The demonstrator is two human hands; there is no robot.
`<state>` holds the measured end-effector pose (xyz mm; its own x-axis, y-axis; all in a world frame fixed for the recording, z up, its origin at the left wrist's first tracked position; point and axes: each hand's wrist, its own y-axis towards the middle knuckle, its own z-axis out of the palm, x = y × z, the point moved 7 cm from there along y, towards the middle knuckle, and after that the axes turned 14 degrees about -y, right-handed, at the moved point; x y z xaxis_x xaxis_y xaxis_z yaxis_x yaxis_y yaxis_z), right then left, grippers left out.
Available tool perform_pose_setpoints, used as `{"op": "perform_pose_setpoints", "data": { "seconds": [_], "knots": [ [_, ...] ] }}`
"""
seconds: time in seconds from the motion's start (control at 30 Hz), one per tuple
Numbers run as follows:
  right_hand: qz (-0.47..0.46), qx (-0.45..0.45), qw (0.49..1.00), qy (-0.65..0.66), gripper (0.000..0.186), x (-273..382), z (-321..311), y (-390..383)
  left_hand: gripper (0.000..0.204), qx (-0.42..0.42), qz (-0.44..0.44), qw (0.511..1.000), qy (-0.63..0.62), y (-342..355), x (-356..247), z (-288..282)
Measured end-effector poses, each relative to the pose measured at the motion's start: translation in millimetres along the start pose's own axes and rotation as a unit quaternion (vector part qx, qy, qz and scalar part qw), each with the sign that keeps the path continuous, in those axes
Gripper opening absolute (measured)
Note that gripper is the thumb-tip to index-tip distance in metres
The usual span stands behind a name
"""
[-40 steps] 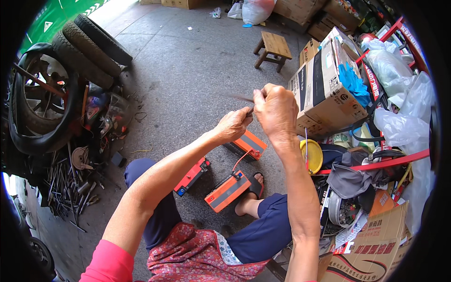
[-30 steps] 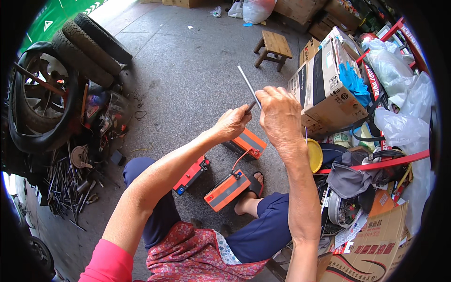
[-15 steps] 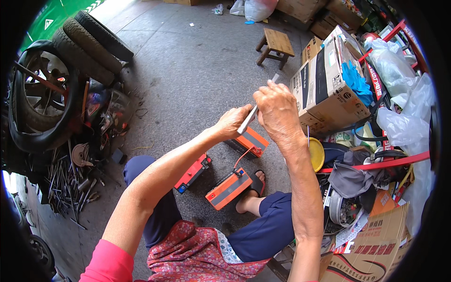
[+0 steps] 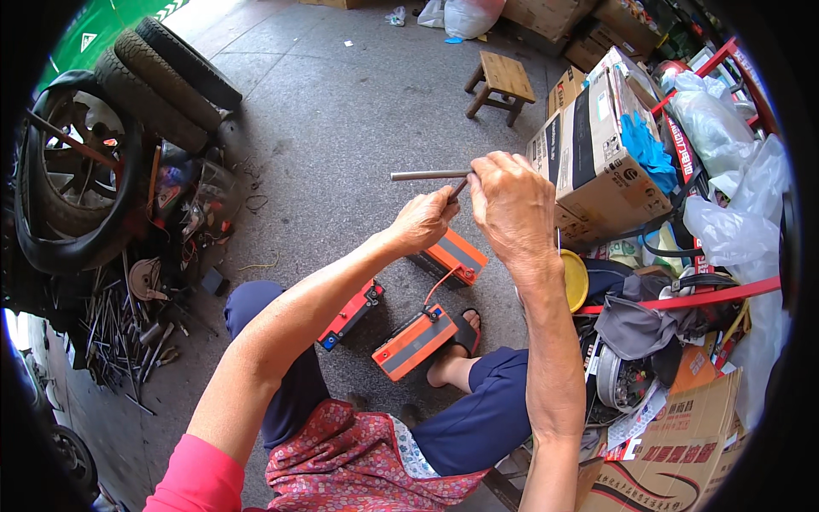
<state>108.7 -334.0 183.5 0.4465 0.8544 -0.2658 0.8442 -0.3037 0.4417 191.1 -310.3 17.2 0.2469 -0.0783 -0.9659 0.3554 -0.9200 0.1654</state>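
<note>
My right hand (image 4: 512, 196) is closed around one end of a grey metal rod (image 4: 422, 176), which sticks out level to the left. A short dark rod (image 4: 459, 189) slants down from the same place to my left hand (image 4: 424, 222), whose fingers pinch its lower end. My grip hides whether the two rods are one tool. Below my hands, on the ground, lie an orange battery with a grey stripe (image 4: 415, 341) and a second orange battery (image 4: 452, 253), joined by a red wire (image 4: 442, 282). A red battery (image 4: 348, 317) stands left of them, partly behind my left forearm.
Tyres (image 4: 166, 90) and a heap of hand tools (image 4: 128, 341) are on the left. A wooden stool (image 4: 505, 77) stands ahead. Cardboard boxes (image 4: 589, 162), a yellow round lid (image 4: 573, 280) and plastic bags (image 4: 725, 205) crowd the right. My sandalled foot (image 4: 465, 337) is beside the batteries.
The metal rod has swung from a steep slant between my hands to level, pointing left. My right hand has turned and sits slightly lower; my left hand has barely shifted.
</note>
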Motion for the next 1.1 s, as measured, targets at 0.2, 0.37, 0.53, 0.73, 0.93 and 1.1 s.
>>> {"op": "perform_pose_setpoints", "data": {
  "seconds": [0.2,0.37,0.53,0.73,0.93,1.1],
  "knots": [
    [-0.04,0.038,0.998,-0.017,0.015,8.1,12.6,0.2,0.018,-0.004,-0.005,1.0,0.018,-0.4,0.5,-5.4],
    [0.016,0.072,0.994,-0.084,0.009,20.0,6.1,5.9,0.016,0.021,-0.027,0.997,0.063,-2.4,1.1,-1.3],
    [0.115,0.073,0.988,-0.073,0.009,17.7,12.3,13.8,0.018,0.036,-0.014,0.991,0.125,-5.9,-0.3,-0.2],
    [0.026,0.065,0.997,0.038,0.022,6.9,7.4,12.5,0.019,0.019,-0.046,0.995,0.085,-5.3,2.8,-8.4],
    [-0.073,0.045,0.993,0.084,0.024,2.3,16.9,2.8,0.019,0.054,-0.009,0.996,0.069,-3.6,-3.2,-0.4],
    [-0.018,0.07,0.996,-0.043,0.008,9.4,11.6,16.9,0.018,0.026,-0.013,0.995,0.094,-3.1,1.6,-0.5]
  ]
}}
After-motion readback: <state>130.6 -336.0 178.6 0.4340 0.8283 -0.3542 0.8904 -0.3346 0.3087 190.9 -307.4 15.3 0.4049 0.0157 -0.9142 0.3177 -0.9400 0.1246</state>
